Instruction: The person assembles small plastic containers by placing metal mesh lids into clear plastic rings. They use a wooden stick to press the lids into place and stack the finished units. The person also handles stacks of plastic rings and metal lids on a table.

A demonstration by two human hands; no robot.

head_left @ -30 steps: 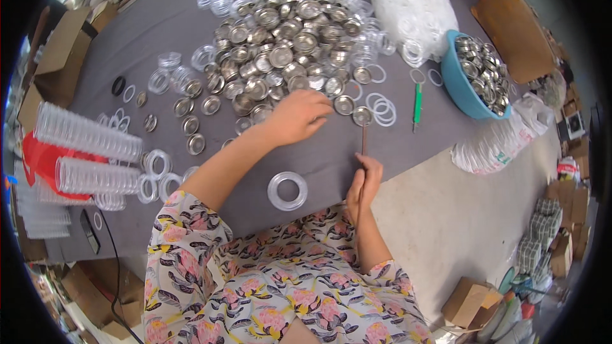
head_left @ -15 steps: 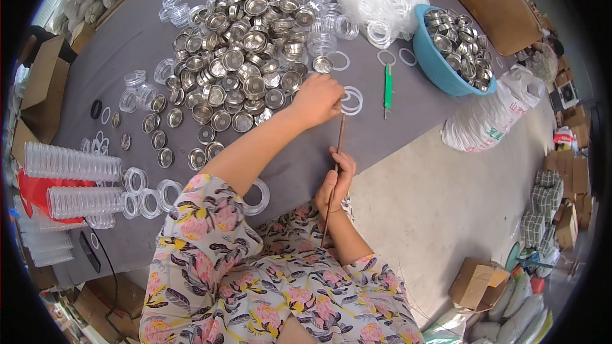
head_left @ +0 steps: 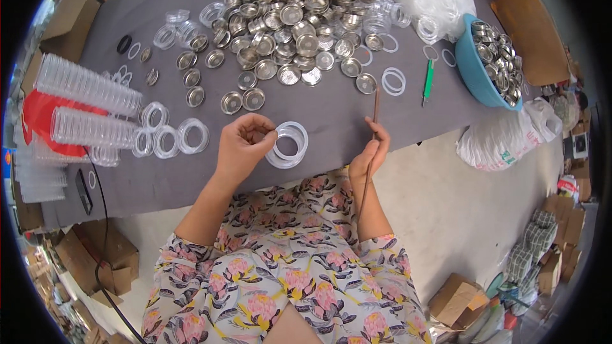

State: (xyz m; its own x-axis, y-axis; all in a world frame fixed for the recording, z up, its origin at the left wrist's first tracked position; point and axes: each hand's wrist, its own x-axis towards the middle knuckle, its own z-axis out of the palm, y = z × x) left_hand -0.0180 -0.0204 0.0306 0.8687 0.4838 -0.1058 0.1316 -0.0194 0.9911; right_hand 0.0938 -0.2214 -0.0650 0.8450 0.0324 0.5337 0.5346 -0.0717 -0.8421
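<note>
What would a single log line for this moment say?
left hand: shut on clear ring | right hand: shut on thin brown stick | grey table: metal lids piled

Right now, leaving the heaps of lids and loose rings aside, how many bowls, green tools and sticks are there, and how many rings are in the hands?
Blue bowl: 1
Green tool: 1
Thin brown stick, held in the right hand: 1
Clear ring, held in the left hand: 1
Total: 4
</note>
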